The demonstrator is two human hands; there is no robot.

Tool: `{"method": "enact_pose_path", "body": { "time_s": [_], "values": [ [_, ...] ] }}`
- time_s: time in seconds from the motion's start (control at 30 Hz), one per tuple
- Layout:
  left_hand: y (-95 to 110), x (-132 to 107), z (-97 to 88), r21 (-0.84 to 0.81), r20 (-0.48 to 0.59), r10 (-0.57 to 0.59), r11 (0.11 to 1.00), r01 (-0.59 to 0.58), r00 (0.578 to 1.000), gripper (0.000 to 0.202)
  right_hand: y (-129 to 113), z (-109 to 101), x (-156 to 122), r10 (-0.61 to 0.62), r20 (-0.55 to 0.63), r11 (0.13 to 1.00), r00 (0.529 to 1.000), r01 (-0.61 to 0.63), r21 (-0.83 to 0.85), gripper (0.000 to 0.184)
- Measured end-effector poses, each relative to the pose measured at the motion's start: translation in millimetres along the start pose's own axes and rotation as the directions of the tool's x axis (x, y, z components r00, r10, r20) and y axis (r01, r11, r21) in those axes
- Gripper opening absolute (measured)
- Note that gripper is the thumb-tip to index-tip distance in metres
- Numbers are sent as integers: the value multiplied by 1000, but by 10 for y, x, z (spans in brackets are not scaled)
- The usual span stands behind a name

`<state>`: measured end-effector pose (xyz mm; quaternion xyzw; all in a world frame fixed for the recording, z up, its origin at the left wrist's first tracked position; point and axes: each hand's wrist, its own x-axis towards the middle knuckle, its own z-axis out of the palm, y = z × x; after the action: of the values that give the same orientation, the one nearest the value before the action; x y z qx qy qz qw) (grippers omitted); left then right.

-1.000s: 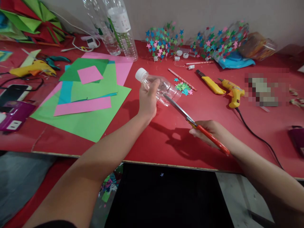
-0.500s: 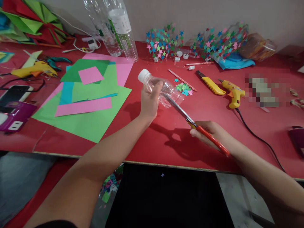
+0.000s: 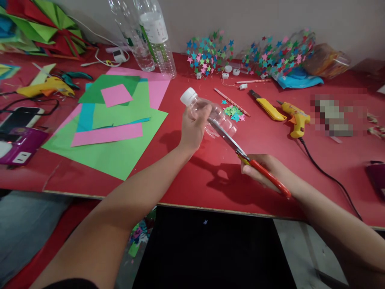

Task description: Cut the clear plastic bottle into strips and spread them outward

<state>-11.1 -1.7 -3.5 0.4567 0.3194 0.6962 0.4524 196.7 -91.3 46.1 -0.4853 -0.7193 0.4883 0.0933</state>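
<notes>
My left hand (image 3: 193, 128) is wrapped round a small clear plastic bottle (image 3: 221, 120) with a white cap (image 3: 188, 96), held on its side above the red table (image 3: 192, 176). My right hand (image 3: 264, 168) grips red-handled scissors (image 3: 240, 150). Their metal blades reach up and left and meet the bottle's body just beside my left fingers. A small heap of cut paper stars (image 3: 233, 111) lies on the table right behind the bottle.
Green, pink and blue paper sheets (image 3: 111, 120) lie left. Two tall clear bottles (image 3: 153, 36) stand at the back. A yellow utility knife (image 3: 267, 107), a yellow glue gun (image 3: 296, 116) with a black cord, star-covered decorations (image 3: 207, 52) and another glue gun (image 3: 48, 86) are around.
The bottle and my left hand have drifted slightly right and down. The scissors stay against the bottle; my right hand has hardly moved.
</notes>
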Motion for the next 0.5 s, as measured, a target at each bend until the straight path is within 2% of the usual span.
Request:
{"method": "enact_pose_path", "body": {
  "time_s": [0.13, 0.4, 0.5],
  "values": [
    [-37, 6, -8, -14, 33, 26, 1000, -26, 999, 17, 21, 13, 5, 19, -11, 1000, 1000, -18, 10, 47],
    [-74, 15, -32, 28, 27, 22, 999, -23, 999, 16, 88, 70, 6, 43, -64, 999, 997, -43, 2, 47],
    [-92, -4, -58, 112, 23, 42, 993, -44, 999, 15, 50, 43, 10, 31, -45, 999, 999, -30, 16, 48]
  ]
}}
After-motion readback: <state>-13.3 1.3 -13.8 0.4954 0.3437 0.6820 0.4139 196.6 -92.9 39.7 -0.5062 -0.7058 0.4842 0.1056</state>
